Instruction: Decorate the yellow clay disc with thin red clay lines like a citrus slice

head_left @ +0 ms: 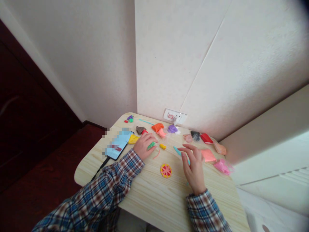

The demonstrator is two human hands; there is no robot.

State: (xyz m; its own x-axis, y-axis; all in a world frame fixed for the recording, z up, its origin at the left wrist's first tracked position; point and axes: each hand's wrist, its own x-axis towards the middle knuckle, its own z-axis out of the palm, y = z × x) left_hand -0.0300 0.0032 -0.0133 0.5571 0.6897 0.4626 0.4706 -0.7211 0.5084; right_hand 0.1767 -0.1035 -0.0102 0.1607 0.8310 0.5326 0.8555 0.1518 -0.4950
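Note:
My left hand (144, 146) is closed around a lump of green modelling clay (151, 145), thumb on the near side and fingers over the far side. Just right of it lie a small yellow clay piece (162, 146) and a thin pink clay strip (156, 154). My right hand (195, 166) hovers with thumb and fingers apart and nothing visibly in it. A light blue clay tool (178, 150) lies beside its fingertips, partly hidden behind them. Between the hands, nearer me, sits a round clay disc (166, 170) with a yellow rim and pink strips across red.
Bagged clay lies along the back and right, including orange (157, 127), purple (172, 129), red (206, 138) and pink (222, 166). A cabled phone (120, 145) rests on the left of the wooden table (145, 196). A wall socket (175, 116) with a plug is behind.

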